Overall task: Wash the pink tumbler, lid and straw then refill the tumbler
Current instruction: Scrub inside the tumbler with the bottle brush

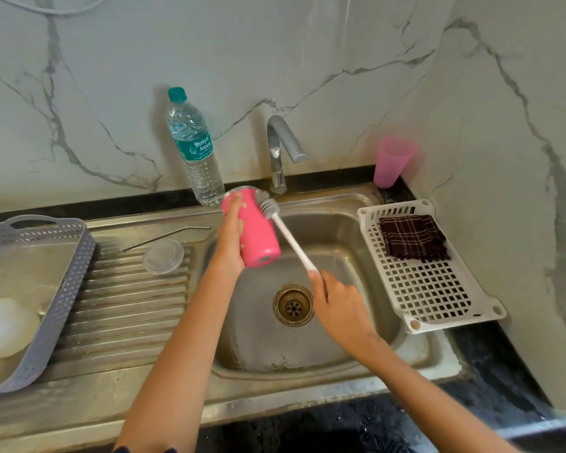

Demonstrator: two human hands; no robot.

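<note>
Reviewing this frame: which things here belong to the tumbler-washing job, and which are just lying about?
Job: pink tumbler in the left hand; brush in the right hand; lid; straw; tap; sink; water bottle, likely for refilling.

Lying about: pink cup; white tray with dark cloth; grey basket.

Sink (366,204): brushed steel, dull, water-stained. Tumbler (258,230): matt pink. Bottle (196,152): clear ribbed plastic. Tray (438,289): white perforated plastic. Cloth (412,237): dark woven.
</note>
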